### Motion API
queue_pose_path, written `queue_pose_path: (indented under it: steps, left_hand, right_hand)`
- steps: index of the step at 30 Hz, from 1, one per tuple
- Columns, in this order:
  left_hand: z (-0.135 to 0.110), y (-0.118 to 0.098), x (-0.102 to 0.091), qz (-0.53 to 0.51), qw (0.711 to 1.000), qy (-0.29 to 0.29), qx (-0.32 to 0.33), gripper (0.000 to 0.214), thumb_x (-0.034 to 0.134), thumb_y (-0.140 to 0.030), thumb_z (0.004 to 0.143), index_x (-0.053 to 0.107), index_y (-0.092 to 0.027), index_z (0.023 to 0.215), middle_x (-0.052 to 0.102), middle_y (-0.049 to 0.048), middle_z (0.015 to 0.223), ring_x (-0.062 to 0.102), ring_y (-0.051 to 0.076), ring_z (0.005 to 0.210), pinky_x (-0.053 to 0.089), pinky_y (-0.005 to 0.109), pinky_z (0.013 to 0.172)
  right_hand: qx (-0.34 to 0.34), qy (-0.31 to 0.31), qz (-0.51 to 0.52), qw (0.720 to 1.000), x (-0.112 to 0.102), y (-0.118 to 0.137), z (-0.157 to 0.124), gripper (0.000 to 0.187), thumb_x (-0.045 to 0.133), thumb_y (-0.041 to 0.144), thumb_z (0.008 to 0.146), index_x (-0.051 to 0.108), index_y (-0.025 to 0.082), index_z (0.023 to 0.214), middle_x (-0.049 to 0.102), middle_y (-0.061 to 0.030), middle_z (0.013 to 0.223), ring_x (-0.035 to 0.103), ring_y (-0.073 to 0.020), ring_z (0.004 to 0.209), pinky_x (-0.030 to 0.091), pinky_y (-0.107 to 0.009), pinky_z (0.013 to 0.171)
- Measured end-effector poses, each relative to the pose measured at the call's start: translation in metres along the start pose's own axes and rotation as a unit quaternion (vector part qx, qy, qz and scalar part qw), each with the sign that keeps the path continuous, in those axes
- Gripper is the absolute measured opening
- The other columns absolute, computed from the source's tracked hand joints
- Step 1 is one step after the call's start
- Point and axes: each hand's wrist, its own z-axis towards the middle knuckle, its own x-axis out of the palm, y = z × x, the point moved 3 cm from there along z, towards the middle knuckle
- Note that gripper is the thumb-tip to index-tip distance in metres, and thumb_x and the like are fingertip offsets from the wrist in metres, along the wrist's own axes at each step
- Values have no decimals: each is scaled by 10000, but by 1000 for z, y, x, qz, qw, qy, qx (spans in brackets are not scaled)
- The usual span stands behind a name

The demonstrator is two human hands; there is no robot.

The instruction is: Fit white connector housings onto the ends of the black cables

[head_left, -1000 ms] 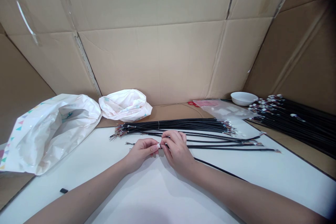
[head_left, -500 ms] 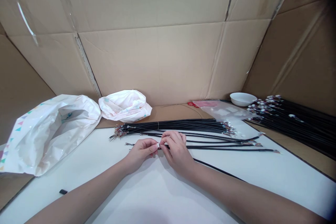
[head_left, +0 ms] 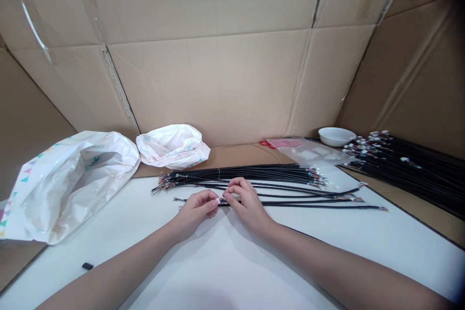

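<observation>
At the far left of the frame, you have one large white plastic bag with coloured triangles along its edge, lying open on its side. Just right of it, against the back wall, is one smaller crumpled white plastic bag. Near the bottom left of the white tabletop lies one small black object, too small to identify.

At lower centre, your left hand is closed in a pinch, gripping one small white connector on a single black cable. Your right hand is also closed, its fingertips pinching that cable just right of the connector, so your hands are almost touching. The cable runs off to the right across the tabletop.

Just above your hands lies one tied bundle of black cables, with several more loose cables between it and your hands; you can't count them exactly where they overlap.

Toward the upper right are one clear plastic bag with one small red item at its left end, then one white bowl. At the far right sits one large heap of black cables with white connectors. Cardboard panels wall off the back and both sides.
</observation>
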Motion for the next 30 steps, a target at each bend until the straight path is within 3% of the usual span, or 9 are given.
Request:
queue_pose_path:
  steps: [10,20,23,25,28,30]
  left_hand:
    - [-2,-2,2,48,999,13,11,325,645,-447,757,583,-129,785,488,-12,660,419,110,631,339,249,616]
    - [1,-2,4,107,994,-14,9,339,568,-477,776,550,-140,813,496,-9,657,431,114,597,364,245,582]
    - [1,-2,3,157,986,-46,18,317,544,-449,795,574,-133,778,473,-10,616,415,119,567,345,247,548]
    - [-2,-5,0,199,974,-100,42,278,542,-401,799,582,-131,849,481,6,668,438,144,616,364,269,582]
    - [-12,-15,-1,258,938,-199,115,293,529,-309,801,514,-145,1044,496,69,895,479,210,830,404,344,731]
    - [-20,-24,12,289,918,-207,177,264,528,-266,792,525,-169,1038,492,98,1014,473,240,964,394,392,848]
  right_hand:
    - [48,55,54,996,1,1,2,129,533,255,856,608,193,772,557,-52,1022,496,-210,1057,365,-403,921]
    - [33,23,18,999,4,-5,2,105,466,151,890,529,137,808,544,-40,945,521,-180,968,416,-381,865]
    - [24,22,-13,999,6,-4,2,107,455,113,896,519,129,812,531,-23,888,534,-142,849,452,-319,777]
    - [20,26,-39,999,7,-3,2,96,463,98,892,521,125,821,530,-19,882,534,-130,818,461,-299,751]
    - [21,37,-89,995,10,0,1,62,489,116,896,536,117,855,543,-25,917,544,-126,818,476,-295,746]
    - [24,51,-128,990,15,3,1,65,513,167,904,553,117,892,558,-34,948,554,-125,810,489,-290,722]
